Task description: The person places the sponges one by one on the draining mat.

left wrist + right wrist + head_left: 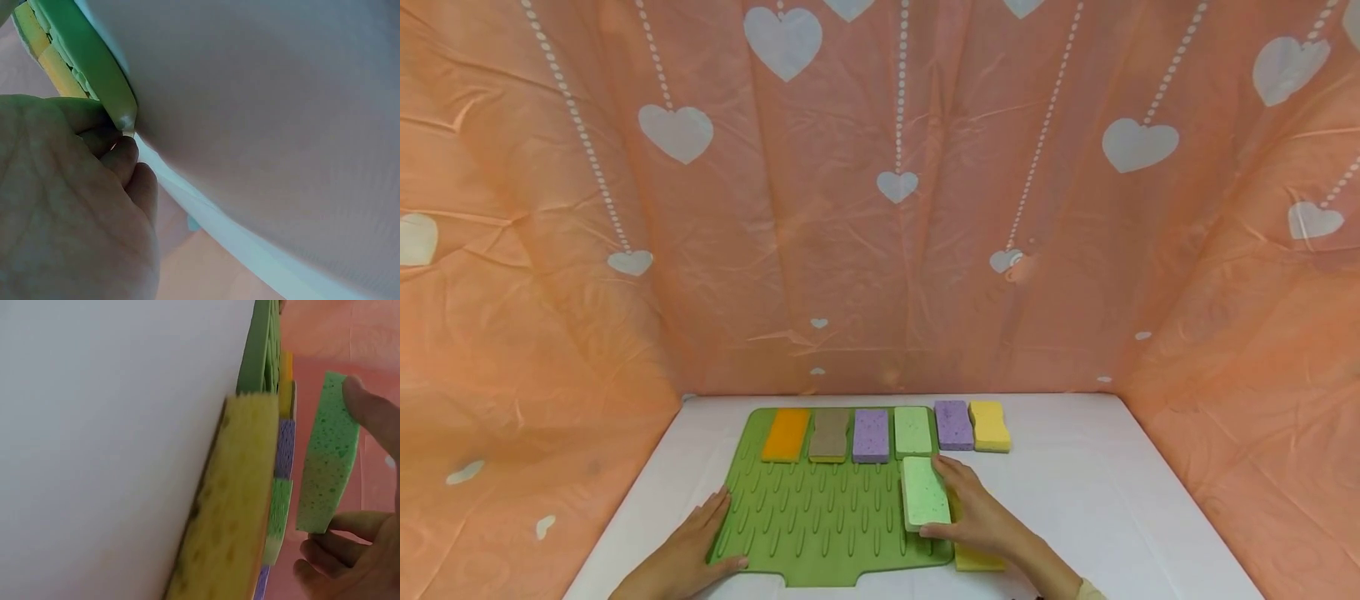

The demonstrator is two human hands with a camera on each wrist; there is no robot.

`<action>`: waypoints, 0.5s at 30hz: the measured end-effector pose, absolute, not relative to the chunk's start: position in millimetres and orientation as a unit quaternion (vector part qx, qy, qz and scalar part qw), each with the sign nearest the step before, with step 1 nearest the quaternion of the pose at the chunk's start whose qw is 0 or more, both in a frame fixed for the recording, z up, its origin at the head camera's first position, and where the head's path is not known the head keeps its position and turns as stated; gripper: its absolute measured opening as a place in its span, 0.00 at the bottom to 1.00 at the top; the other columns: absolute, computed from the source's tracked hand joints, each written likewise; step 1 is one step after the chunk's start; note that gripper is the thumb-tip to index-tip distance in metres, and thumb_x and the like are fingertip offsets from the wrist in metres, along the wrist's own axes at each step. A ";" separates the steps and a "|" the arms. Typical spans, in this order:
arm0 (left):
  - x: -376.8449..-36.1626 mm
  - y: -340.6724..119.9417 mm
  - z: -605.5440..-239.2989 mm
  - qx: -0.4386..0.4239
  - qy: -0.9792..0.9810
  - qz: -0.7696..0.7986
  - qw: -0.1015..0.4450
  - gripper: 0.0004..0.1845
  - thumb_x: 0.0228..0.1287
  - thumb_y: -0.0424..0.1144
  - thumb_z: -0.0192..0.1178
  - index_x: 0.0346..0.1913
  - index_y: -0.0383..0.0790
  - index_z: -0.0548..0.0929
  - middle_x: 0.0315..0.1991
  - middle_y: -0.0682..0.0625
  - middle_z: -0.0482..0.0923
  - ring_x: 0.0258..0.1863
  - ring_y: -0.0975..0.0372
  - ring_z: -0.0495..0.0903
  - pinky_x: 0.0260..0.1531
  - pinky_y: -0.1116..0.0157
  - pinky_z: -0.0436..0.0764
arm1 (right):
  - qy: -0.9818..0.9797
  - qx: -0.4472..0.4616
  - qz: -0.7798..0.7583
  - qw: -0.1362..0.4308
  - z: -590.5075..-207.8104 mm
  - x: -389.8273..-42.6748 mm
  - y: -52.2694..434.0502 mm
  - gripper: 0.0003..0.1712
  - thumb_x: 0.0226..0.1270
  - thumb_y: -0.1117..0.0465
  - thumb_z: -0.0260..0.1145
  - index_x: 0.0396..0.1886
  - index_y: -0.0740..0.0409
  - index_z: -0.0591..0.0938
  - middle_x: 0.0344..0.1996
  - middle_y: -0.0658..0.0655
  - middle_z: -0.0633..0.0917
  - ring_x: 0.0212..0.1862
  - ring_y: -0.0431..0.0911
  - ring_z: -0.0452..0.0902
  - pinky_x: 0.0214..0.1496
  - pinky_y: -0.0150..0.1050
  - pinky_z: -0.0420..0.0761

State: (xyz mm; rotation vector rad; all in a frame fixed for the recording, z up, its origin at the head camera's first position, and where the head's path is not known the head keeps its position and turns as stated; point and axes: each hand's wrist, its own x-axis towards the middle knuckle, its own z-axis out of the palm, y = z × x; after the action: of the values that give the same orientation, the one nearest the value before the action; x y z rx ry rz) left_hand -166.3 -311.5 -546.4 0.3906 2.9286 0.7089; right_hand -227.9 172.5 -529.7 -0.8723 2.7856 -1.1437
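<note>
A green ribbed mat [820, 517] lies on a white table [1112, 500]. Along its far edge stand an orange sponge [786, 434], a brown one [829, 434], a purple one [871, 435] and a light green one [913, 431]. My right hand [981, 517] grips another light green sponge [924, 492] by its long sides, over the mat's right part; the right wrist view shows this sponge [328, 456] held between fingertips and thumb. My left hand [688, 554] rests flat on the mat's near left corner [119, 103], fingers touching its edge.
A purple sponge [953, 425] and a yellow sponge [989, 426] lie on the table right of the mat. Another yellow sponge [979, 558] sits under my right wrist beside the mat; it also fills the right wrist view [234, 506]. An orange heart-print cloth [880, 208] walls in the table.
</note>
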 end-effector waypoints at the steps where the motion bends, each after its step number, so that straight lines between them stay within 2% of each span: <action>1: -166.2 -311.7 -546.7 0.129 0.963 0.233 0.051 0.61 0.65 0.64 0.72 0.80 0.19 0.57 0.84 0.27 0.51 0.81 0.33 0.54 0.73 0.76 0.35 | 0.888 -0.278 -0.366 0.010 -529.1 -228.6 169.5 0.66 0.60 0.36 0.82 0.84 0.68 0.61 0.81 0.69 0.64 0.81 0.68 0.58 0.74 0.71 0.68; 2: -166.4 -311.8 -547.0 0.130 0.963 0.232 0.051 0.61 0.65 0.64 0.72 0.80 0.19 0.57 0.84 0.27 0.51 0.81 0.33 0.54 0.75 0.75 0.36 | 0.888 -0.277 -0.366 0.019 -528.4 -229.5 166.6 0.66 0.61 0.35 0.81 0.85 0.67 0.60 0.82 0.69 0.63 0.81 0.68 0.57 0.74 0.71 0.69; 4: -166.4 -311.9 -547.0 0.130 0.965 0.222 0.050 0.61 0.65 0.64 0.71 0.81 0.19 0.57 0.83 0.27 0.52 0.81 0.33 0.56 0.81 0.58 0.48 | 0.888 -0.274 -0.367 0.033 -527.2 -231.5 160.5 0.66 0.61 0.34 0.80 0.86 0.65 0.60 0.83 0.67 0.62 0.82 0.67 0.56 0.74 0.70 0.70; 6: -166.6 -311.8 -546.7 0.129 0.968 0.209 0.049 0.61 0.65 0.65 0.71 0.81 0.19 0.57 0.83 0.27 0.53 0.80 0.33 0.57 0.77 0.40 0.58 | 0.889 -0.272 -0.366 0.041 -525.8 -233.2 154.2 0.67 0.61 0.32 0.79 0.86 0.63 0.59 0.83 0.66 0.61 0.83 0.66 0.55 0.74 0.69 0.70; 7: -166.8 -311.7 -546.5 0.130 0.969 0.206 0.050 0.61 0.65 0.65 0.71 0.80 0.19 0.57 0.83 0.27 0.53 0.80 0.32 0.57 0.74 0.35 0.60 | 0.889 -0.272 -0.367 0.042 -525.2 -233.8 151.0 0.67 0.61 0.32 0.79 0.86 0.63 0.59 0.83 0.66 0.61 0.83 0.67 0.55 0.74 0.69 0.70; 10: -167.2 -311.5 -546.0 0.127 0.969 0.206 0.053 0.61 0.65 0.65 0.71 0.81 0.20 0.57 0.83 0.27 0.52 0.81 0.33 0.56 0.74 0.35 0.59 | 0.888 -0.275 -0.367 0.037 -524.1 -235.0 141.5 0.67 0.61 0.32 0.80 0.86 0.63 0.59 0.83 0.67 0.61 0.83 0.67 0.55 0.74 0.69 0.71; 12: -167.7 -311.2 -545.8 0.124 0.968 0.212 0.057 0.61 0.65 0.65 0.71 0.81 0.20 0.57 0.84 0.28 0.52 0.82 0.34 0.55 0.77 0.41 0.56 | 0.886 -0.280 -0.368 0.033 -523.3 -235.4 135.1 0.67 0.60 0.34 0.81 0.86 0.65 0.59 0.82 0.68 0.61 0.82 0.67 0.56 0.75 0.69 0.70; 15: -168.9 -310.8 -546.0 0.122 0.967 0.214 0.060 0.61 0.65 0.65 0.71 0.81 0.20 0.57 0.84 0.29 0.51 0.82 0.34 0.55 0.77 0.42 0.54 | 0.884 -0.288 -0.365 0.033 -522.6 -235.7 125.9 0.67 0.61 0.35 0.81 0.85 0.66 0.59 0.83 0.69 0.60 0.82 0.67 0.57 0.74 0.68 0.71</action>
State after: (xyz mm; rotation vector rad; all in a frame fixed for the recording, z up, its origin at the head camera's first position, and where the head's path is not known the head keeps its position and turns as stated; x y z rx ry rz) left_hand -168.9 -310.8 -546.0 0.3693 2.9282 0.6475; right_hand -235.7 125.9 -522.6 -0.8874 2.7219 -1.1248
